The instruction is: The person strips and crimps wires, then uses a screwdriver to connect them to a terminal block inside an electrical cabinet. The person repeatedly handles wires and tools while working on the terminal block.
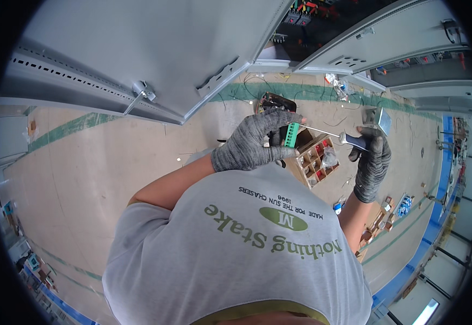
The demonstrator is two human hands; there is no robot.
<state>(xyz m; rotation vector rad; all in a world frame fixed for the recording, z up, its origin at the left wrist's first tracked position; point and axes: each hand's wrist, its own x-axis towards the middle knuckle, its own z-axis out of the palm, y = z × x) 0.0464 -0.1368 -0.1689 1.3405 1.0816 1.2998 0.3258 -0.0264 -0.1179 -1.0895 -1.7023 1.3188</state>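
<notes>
- My gloved left hand (255,142) is curled in, thumb and fingers pinching a green connector (291,135).
- My gloved right hand (373,162) is wrapped round the dark handle of a screwdriver (355,142), shaft pointing left at the connector. Can't tell if the tip's touching.
- From my angle, the connector's up by the far left corner of a divided box (299,172).
- Clear plastic bag (329,157) toward the box's right edge.
</notes>
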